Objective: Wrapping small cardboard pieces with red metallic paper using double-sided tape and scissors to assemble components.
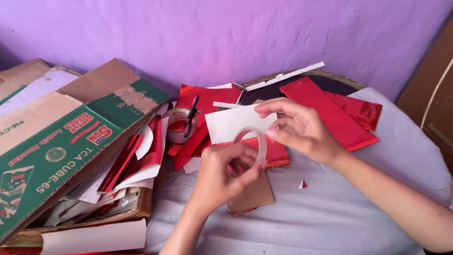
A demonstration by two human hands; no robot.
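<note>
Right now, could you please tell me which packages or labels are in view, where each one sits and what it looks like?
Carton: left side, lying open on its side; brown cardboard with a green printed panel, red and white logo patches, stuffed with red foil and white paper scraps.
Round seal: on the carton's green panel; small pale circle.
Red pouches: back right, behind the right hand; flat, shiny red rectangles.
No screens or signs.

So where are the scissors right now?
In the head view, the black-handled scissors sit left of centre, resting across a wide roll of tape, between the open cardboard box and the white card.
</note>
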